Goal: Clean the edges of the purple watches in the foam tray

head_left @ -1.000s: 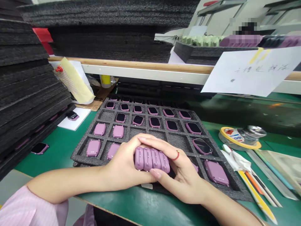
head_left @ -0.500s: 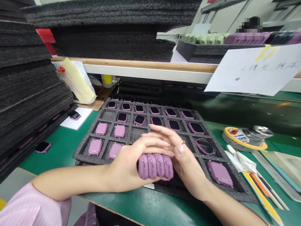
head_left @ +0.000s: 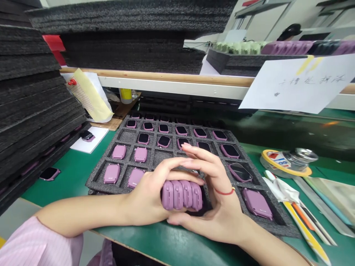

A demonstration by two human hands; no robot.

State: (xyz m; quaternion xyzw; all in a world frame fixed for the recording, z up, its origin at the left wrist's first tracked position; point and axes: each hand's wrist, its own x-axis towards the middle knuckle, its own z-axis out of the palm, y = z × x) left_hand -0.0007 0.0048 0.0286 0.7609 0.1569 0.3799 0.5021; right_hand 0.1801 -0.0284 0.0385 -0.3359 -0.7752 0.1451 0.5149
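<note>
My left hand (head_left: 144,195) is wrapped round a row of several purple smartwatches (head_left: 182,195), pressed side by side with their button edges facing me. Around the right end of that row curves my right hand (head_left: 222,195), fingers arched above and thumb stretched out below. A dark gap shows between its palm and the last watch. A red ring-like band sits on one of its fingers. Beneath both hands lies a black foam tray (head_left: 97,171). Some of its pockets hold watches with the dark screen up, such as one watch (head_left: 229,150); others show purple backs, such as another watch (head_left: 257,203).
Stacked foam trays (head_left: 39,85) rise at the left. A loose watch (head_left: 50,173) lies on the green table (head_left: 66,166). To the right are a yellow tape roll (head_left: 285,168), a metal-topped bottle (head_left: 303,157) and several tools (head_left: 307,225). Above runs a shelf edge (head_left: 177,83).
My right hand has turned and opened out: its thumb has moved down below the watches and its fingers now arch above them. My left hand keeps its hold on the row.
</note>
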